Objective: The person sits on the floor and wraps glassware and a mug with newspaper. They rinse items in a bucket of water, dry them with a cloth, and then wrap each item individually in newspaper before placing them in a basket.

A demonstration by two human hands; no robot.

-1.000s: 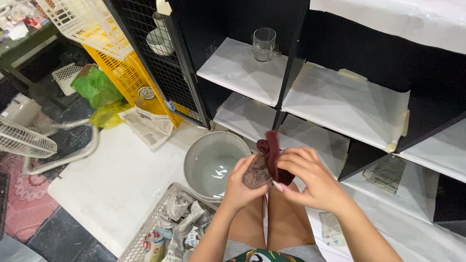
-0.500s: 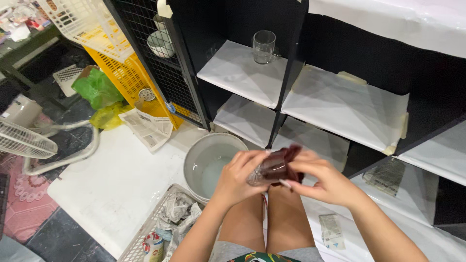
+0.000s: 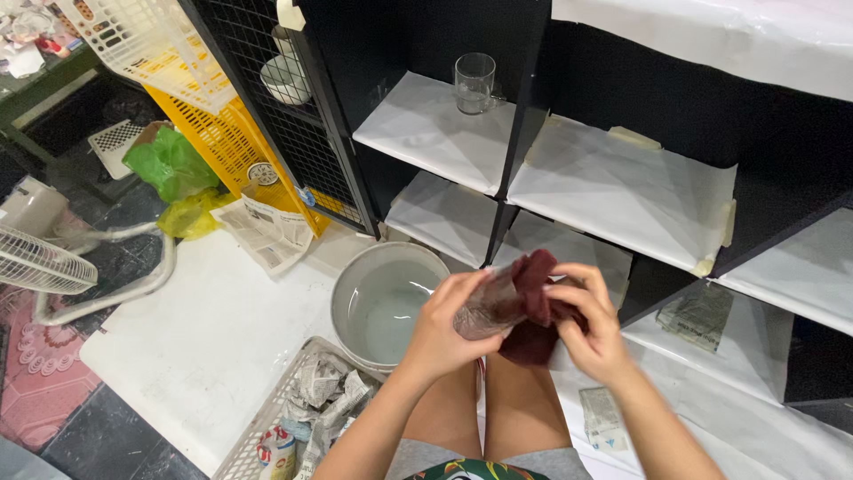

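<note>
My left hand (image 3: 442,331) grips a clear drinking glass (image 3: 487,308), held on its side in front of me above my knees. My right hand (image 3: 591,331) presses a dark red cloth (image 3: 533,293) into and over the glass's open end; part of the cloth hangs below my right palm. Just left of my hands stands a grey bucket (image 3: 351,293) with a little water in it.
A black shelf unit lined with white paper (image 3: 622,187) fills the right; a second clear glass (image 3: 474,84) stands on an upper shelf. A basket of crumpled newspaper (image 3: 311,400) sits at lower left. Yellow crates (image 3: 222,142), a green bag (image 3: 169,164) and a fan (image 3: 40,262) lie left.
The glass has turned from nearly upright to lying sideways between my hands. The cloth, hanging loose before, is now wrapped over the glass's mouth by my right hand.
</note>
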